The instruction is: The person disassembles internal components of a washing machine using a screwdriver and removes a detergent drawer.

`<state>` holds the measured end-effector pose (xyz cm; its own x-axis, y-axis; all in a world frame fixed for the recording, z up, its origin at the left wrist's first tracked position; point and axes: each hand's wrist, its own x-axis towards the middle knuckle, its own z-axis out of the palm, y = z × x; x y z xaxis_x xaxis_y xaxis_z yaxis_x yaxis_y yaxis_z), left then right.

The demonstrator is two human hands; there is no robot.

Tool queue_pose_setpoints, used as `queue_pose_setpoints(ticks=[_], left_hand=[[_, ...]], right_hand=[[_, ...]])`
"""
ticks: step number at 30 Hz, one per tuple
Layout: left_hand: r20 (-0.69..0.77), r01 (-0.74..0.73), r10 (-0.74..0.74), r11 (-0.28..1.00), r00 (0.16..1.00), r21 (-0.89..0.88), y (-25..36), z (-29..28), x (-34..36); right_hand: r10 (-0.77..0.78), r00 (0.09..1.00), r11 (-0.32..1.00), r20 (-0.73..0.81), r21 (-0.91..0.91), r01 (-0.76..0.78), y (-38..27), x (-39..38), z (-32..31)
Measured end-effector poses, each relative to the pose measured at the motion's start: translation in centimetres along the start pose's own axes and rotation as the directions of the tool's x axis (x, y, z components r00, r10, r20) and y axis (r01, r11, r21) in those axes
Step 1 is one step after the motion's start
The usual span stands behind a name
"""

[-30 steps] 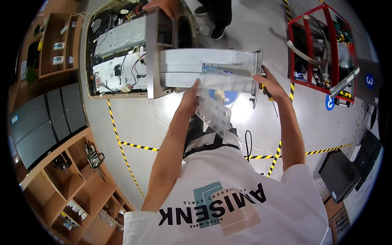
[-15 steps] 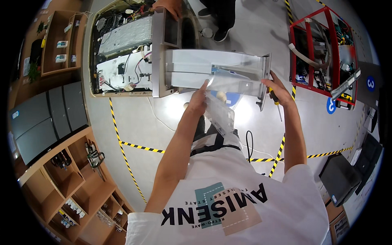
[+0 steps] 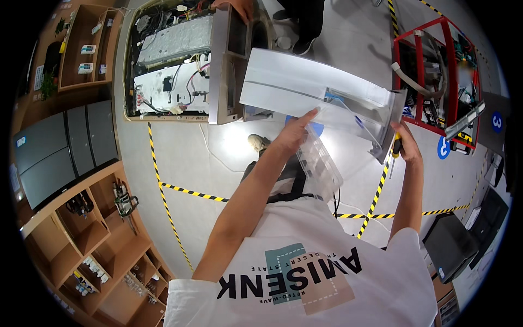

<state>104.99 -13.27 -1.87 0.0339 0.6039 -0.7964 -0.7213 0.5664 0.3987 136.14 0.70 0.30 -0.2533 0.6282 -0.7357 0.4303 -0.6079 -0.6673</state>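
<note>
A long grey-white drawer (image 3: 305, 76) with a grey front panel (image 3: 393, 122) is held between my hands, tilted and out of the opened appliance. My left hand (image 3: 294, 133) grips its near side, thumb along the edge, other fingers partly hidden. My right hand (image 3: 408, 144) is closed around a yellow-and-black screwdriver (image 3: 397, 146), its shaft pointing down, and also holds the end of the front panel. A clear plastic compartment box (image 3: 321, 161) hangs just under my left hand, above my lap; whether that hand grips it too I cannot tell.
The appliance (image 3: 220, 82), with wires and boards exposed, stands at the far left; another person's hand (image 3: 239, 6) rests on it. A red tool rack (image 3: 451, 71) stands at right. Wooden shelves (image 3: 117, 256) line the left. Striped tape (image 3: 376, 191) marks the floor.
The drawer has come out of the appliance, moving right and turning so its right end dips toward me. Both hands have moved right with it, and the clear box has shifted too.
</note>
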Motion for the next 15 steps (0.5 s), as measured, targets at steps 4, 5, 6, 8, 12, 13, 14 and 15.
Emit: queue_pose_setpoints(ticks=[4,5,6,8,12,13,14,15], left_hand=[[-0.131,-0.017,0.026,0.998,0.991,0.067,-0.6,0.9,-1.2],[-0.128,-0.014,0.022,0.998,0.992,0.056,-0.7,0.7,-1.6],[-0.119,-0.006,0.012,0.998,0.993,0.056,-0.5,0.5,-2.1],[-0.102,-0.006,0.012,0.998,0.995,0.056,-0.4,-1.1,-3.2],[-0.069,-0.062,0.062,0.998,0.996,0.011,0.0,-5.9,-6.6],[-0.115,-0.117,0.117,0.993,0.986,0.011,0.9,-6.2,-8.0],[-0.160,-0.174,0.173,0.985,0.972,0.008,1.8,-6.7,-9.6],[-0.196,-0.246,0.252,0.968,0.948,0.057,2.1,-8.2,-10.9]], right_hand=[[-0.027,0.999,0.994,-0.018,0.105,0.028,3.9,-2.6,-0.5],[-0.044,0.999,0.992,-0.024,0.114,0.047,5.2,-2.9,-0.2],[-0.059,0.997,0.989,-0.039,0.131,0.064,6.4,-3.7,-0.2],[-0.009,1.000,0.994,-0.008,0.107,0.010,5.7,-5.5,1.7],[-0.063,0.994,0.992,0.090,0.116,0.052,4.0,-7.5,6.5],[-0.109,0.985,0.984,0.135,0.154,0.088,4.0,-7.5,7.6],[-0.118,0.967,0.979,0.225,0.187,0.076,2.5,-8.1,8.4],[-0.158,0.962,0.980,0.223,0.156,0.125,1.0,-8.7,9.5]])
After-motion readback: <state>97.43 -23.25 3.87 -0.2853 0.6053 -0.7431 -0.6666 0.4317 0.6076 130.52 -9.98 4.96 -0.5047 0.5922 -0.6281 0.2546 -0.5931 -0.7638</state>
